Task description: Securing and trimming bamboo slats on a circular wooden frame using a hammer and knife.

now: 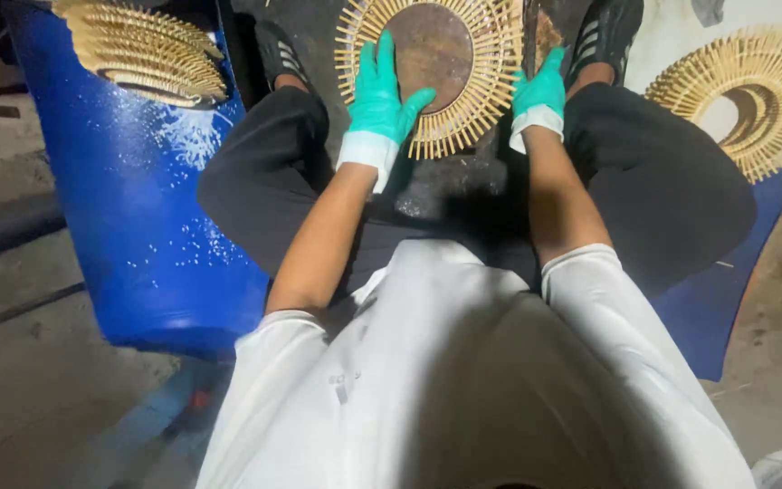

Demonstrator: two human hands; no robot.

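White sleeves and bare forearms are filling the near part of the view, leading down to two hands in teal gloves.

Left hand (380,95) is lying flat on the round dark disc (433,50) at the middle of the sunburst frame (427,72), fingers spread and pressing down, thumb reaching out over the sticks at the frame's lower edge. Right hand (540,91) is gripping the frame's right rim, fingers curled together around the edge; what the fingertips are doing beyond it I cannot tell. The frame is resting between the person's knees, just in front of the two black shoes.

To do this well, I judge the flat palm should keep the disc pinned while the right hand steadies the rim without bending the thin sticks.

Counted: three such frames, one held, one right of it on the floor (744,95), and a stack left of it on the blue drum (147,208).
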